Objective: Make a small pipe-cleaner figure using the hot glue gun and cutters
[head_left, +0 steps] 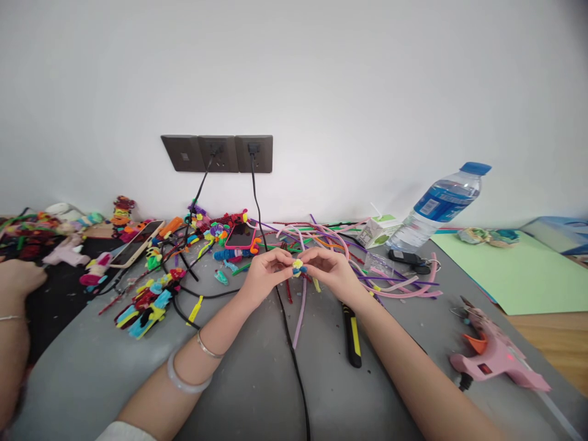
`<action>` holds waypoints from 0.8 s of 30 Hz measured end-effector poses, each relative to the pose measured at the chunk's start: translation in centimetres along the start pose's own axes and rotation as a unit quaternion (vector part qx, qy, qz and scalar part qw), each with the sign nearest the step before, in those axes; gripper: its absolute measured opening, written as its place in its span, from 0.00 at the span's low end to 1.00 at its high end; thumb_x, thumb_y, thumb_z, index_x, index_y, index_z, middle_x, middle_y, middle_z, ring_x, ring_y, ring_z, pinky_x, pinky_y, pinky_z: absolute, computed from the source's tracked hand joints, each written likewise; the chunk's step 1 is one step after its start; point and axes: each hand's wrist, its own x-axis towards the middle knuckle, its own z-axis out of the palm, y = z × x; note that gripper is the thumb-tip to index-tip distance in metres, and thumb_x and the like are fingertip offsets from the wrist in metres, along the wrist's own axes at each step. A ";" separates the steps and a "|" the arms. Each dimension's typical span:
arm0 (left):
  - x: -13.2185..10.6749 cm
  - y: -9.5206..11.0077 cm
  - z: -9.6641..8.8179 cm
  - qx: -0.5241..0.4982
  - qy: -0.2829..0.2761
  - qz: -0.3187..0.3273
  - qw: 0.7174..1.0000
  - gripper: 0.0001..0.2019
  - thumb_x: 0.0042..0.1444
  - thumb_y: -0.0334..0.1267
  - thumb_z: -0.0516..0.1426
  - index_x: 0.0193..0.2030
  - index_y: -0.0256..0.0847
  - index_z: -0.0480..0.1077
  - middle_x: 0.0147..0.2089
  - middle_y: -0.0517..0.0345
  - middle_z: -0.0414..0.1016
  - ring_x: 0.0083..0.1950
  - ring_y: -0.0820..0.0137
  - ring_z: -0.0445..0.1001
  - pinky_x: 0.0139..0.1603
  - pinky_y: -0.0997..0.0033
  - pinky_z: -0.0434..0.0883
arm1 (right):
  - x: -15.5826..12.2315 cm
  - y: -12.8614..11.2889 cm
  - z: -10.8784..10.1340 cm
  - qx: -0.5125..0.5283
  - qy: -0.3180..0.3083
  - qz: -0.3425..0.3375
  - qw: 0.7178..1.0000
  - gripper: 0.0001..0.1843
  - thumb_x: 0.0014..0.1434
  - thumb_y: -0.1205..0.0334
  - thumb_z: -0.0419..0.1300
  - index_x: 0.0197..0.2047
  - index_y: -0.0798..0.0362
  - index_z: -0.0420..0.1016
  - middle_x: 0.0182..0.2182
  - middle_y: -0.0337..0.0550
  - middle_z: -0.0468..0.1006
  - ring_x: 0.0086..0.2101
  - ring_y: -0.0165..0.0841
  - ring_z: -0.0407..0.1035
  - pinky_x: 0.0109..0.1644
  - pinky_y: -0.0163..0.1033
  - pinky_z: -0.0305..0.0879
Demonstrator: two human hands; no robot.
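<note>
My left hand [266,275] and my right hand [331,273] meet over the middle of the grey table. Between their pinched fingertips is a small fuzzy yellow-and-blue piece [297,267], which looks like bent pipe cleaner. Both hands grip it, one from each side. Beneath and behind them lie loose pipe cleaners [395,286] in pink, purple, red and green. A black-and-yellow handled tool [351,337] rests below my right wrist, its upper end hidden by my arm.
A pink glue gun [498,364] lies at the right, near pale green paper [519,275]. A tilted water bottle [438,208], a drink carton [379,230] and car keys [408,260] stand behind. Pipe-cleaner figures [149,303], phones and black cables [294,361] fill the left; another person's hand [18,285] is there.
</note>
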 end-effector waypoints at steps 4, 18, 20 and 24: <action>0.1 -0.1 -0.2 -0.002 0.003 0.001 1.000 0.11 0.42 0.40 0.70 0.29 0.38 0.77 0.37 0.56 0.74 0.39 0.71 0.74 0.43 0.68 0.72 | 0.0 0.0 0.2 0.002 0.006 0.001 1.000 0.10 0.55 0.54 0.68 0.35 0.51 0.78 0.34 0.44 0.80 0.36 0.35 0.74 0.42 0.42 0.71; 0.2 -0.3 -0.7 0.069 0.008 0.032 0.997 0.09 0.51 0.42 0.66 0.38 0.43 0.82 0.42 0.51 0.80 0.46 0.64 0.77 0.51 0.63 0.72 | 0.0 0.9 1.0 0.027 0.059 -0.046 0.997 0.13 0.54 0.52 0.69 0.31 0.50 0.73 0.32 0.41 0.75 0.34 0.33 0.71 0.39 0.40 0.69; 0.1 -0.3 -0.7 0.090 -0.001 0.041 0.995 0.09 0.53 0.42 0.64 0.40 0.43 0.82 0.42 0.50 0.80 0.47 0.64 0.76 0.52 0.63 0.71 | 0.0 0.9 1.0 0.023 0.059 -0.042 0.997 0.14 0.53 0.51 0.69 0.31 0.50 0.72 0.31 0.41 0.75 0.33 0.33 0.71 0.38 0.40 0.69; 0.1 -0.5 -0.8 0.123 -0.024 0.048 0.991 0.11 0.57 0.41 0.61 0.45 0.42 0.81 0.45 0.49 0.79 0.49 0.63 0.75 0.52 0.63 0.70 | -0.1 0.8 1.1 0.011 0.058 -0.013 0.998 0.17 0.53 0.49 0.69 0.29 0.51 0.69 0.31 0.40 0.73 0.33 0.33 0.70 0.39 0.40 0.68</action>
